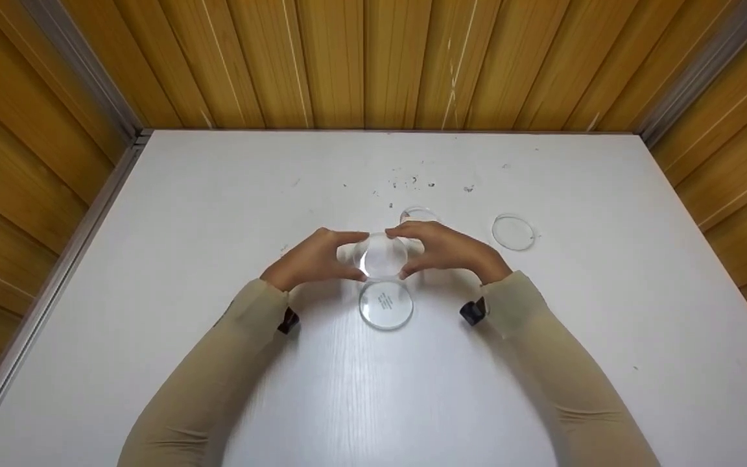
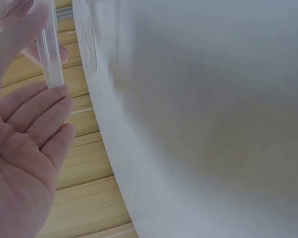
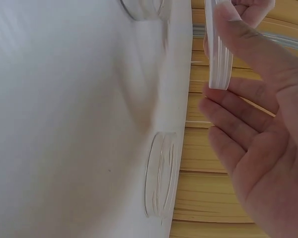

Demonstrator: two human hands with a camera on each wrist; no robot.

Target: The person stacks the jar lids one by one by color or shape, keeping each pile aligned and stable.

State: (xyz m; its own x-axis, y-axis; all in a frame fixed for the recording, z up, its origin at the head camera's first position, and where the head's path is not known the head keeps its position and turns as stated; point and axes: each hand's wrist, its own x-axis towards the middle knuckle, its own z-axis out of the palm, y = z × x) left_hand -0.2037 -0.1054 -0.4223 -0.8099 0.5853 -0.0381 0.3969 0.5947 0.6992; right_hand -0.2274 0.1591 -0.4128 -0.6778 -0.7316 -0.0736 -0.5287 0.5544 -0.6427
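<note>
Both hands hold a clear round petri dish [image 1: 383, 257] raised off the table, gripping it from opposite sides. My left hand [image 1: 314, 261] has its thumb and fingers at the dish's left edge; my right hand [image 1: 452, 251] does the same at the right edge. In the left wrist view the dish [image 2: 50, 54] is seen edge-on, against the fingertips. The right wrist view shows the ridged side of the dish [image 3: 220, 54]. Just nearer to me lies another clear dish [image 1: 386, 316] with small printed text.
One clear round dish [image 1: 420, 211] lies behind the right hand, partly hidden by it. Farther right lies another clear dish [image 1: 513, 232]. The white table [image 1: 218, 175] has dark specks toward the back and meets wood-patterned panels [image 1: 334, 71].
</note>
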